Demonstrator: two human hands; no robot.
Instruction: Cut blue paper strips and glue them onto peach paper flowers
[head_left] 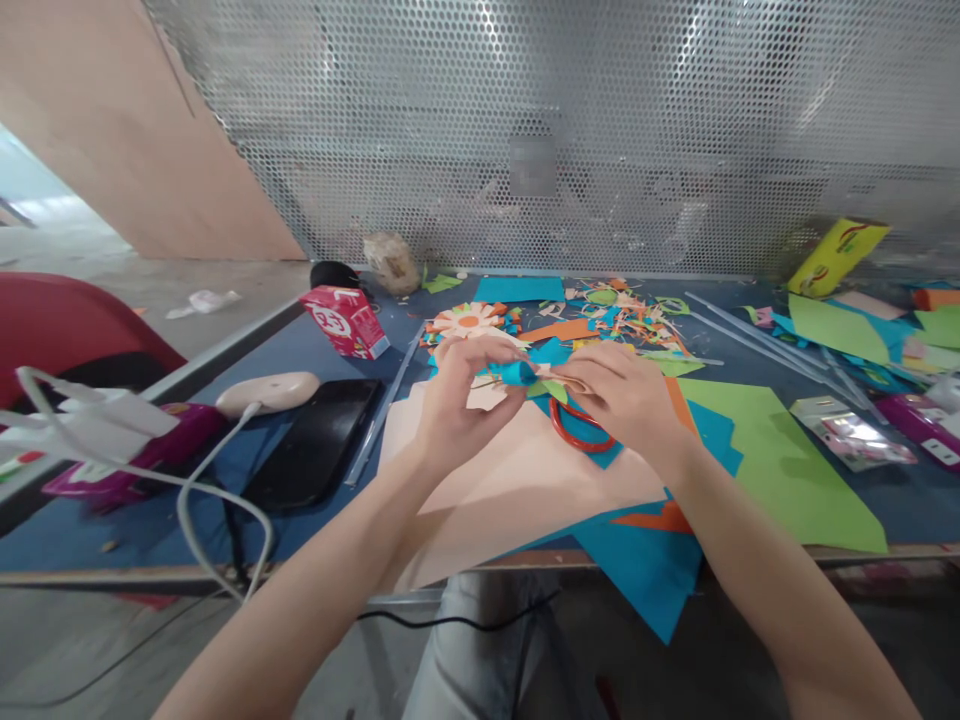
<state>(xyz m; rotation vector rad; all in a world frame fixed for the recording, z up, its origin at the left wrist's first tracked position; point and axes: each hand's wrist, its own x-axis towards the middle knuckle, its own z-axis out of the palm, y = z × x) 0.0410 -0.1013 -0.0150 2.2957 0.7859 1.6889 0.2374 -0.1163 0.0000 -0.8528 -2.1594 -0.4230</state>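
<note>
My left hand (465, 400) and my right hand (622, 395) meet over the table's middle, both pinching a small paper piece (525, 375) made of blue, green and peach bits. Under my right hand lie red-handled scissors (574, 430) on a blue sheet. A large peach paper sheet (510, 480) lies beneath both hands. A finished peach and orange paper flower (469, 320) sits just beyond my left hand.
Green paper (780, 450) lies right, blue paper (637, 560) hangs over the front edge. Paper scraps (622, 310) litter the back. A red carton (345, 320), black tablet (319, 440), white cable (202, 500) and charger sit left. Perforated metal panel (525, 130) stands behind.
</note>
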